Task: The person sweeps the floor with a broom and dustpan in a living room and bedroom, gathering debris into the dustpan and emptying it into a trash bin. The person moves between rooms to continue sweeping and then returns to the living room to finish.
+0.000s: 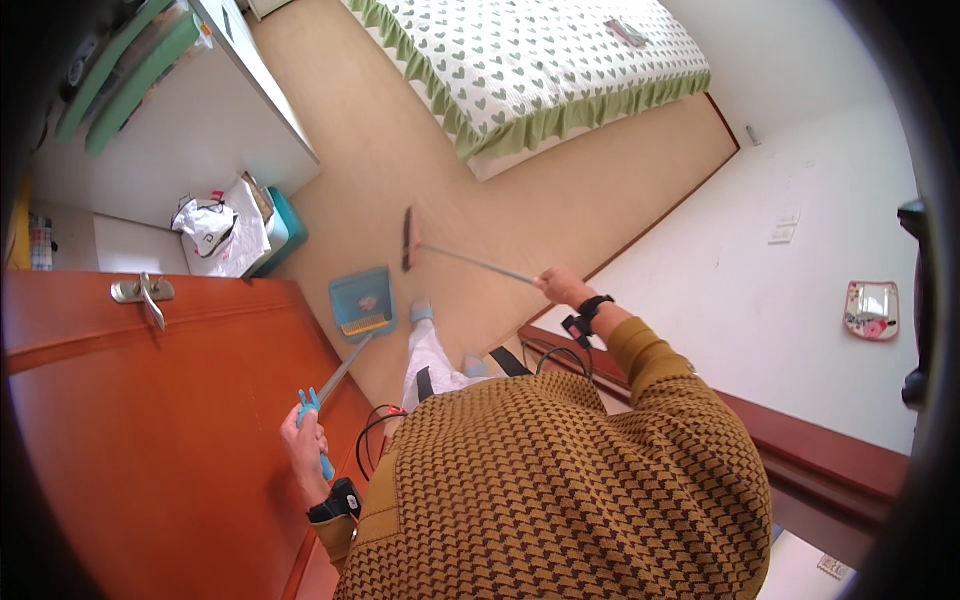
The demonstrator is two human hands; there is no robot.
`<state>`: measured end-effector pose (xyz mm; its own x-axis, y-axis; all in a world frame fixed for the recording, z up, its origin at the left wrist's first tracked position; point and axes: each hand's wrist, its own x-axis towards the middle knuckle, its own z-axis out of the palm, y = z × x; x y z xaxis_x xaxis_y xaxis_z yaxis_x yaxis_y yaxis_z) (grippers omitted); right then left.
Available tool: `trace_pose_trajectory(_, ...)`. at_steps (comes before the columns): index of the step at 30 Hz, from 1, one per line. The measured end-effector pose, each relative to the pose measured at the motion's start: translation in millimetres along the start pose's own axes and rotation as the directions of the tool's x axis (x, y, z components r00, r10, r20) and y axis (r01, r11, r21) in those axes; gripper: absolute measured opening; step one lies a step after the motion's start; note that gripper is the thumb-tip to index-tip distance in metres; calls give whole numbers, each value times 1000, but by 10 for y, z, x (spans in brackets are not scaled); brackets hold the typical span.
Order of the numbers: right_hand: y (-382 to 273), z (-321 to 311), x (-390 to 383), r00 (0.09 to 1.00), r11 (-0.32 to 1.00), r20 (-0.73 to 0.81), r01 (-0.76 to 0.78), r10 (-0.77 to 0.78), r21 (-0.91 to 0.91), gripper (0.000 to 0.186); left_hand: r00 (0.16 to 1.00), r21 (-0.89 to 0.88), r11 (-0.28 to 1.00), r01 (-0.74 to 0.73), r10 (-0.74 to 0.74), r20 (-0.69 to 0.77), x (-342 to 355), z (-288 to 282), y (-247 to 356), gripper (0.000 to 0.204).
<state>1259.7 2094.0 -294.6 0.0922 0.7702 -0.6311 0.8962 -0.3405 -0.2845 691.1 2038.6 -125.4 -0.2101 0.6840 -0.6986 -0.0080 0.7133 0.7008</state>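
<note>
My left hand (pixel 304 441) is closed round the blue handle of a long-handled dustpan (pixel 345 288). The blue pan rests on the floor ahead of my feet, with a small pale clump of debris (pixel 368 303) inside it and a yellowish strip along its near side. My right hand (pixel 562 286) grips the thin grey stick of a broom (pixel 470 262). The broom's dark-bristled, pinkish head touches or hovers just over the floor, right of the pan and slightly farther off; I cannot tell which.
An orange-brown door (pixel 180 420) with a metal lever handle stands at my left. Beyond it are a teal bin (pixel 287 232), white bags (pixel 240 230) and a white cabinet (pixel 150 150). A bed (pixel 540 60) with a heart-patterned cover lies ahead; a white wall (pixel 760 270) rises at right.
</note>
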Motion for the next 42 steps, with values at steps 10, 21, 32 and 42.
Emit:
trace_pose_trajectory(10,31,-200,488,967,967,16,-256,255,2,35,994,226,974,3,-28,104,979,256,939,13)
trace_pose_trajectory(21,1052,-640,-94,904,898,-158,-346,397,273,40,959,480,874,-77,-66,275,1626,1174,1486,11)
trace_pose_trajectory(32,1999,-1020,867,821,790,-109,-490,560,369,47,923,531,835,-145,-80,378,1634,2364,2053,25)
trace_pose_trajectory(42,2419,-1411,775,887,795,-54,-382,458,471,45,868,594,784,-180,-158,471,1665,3483,2564,42)
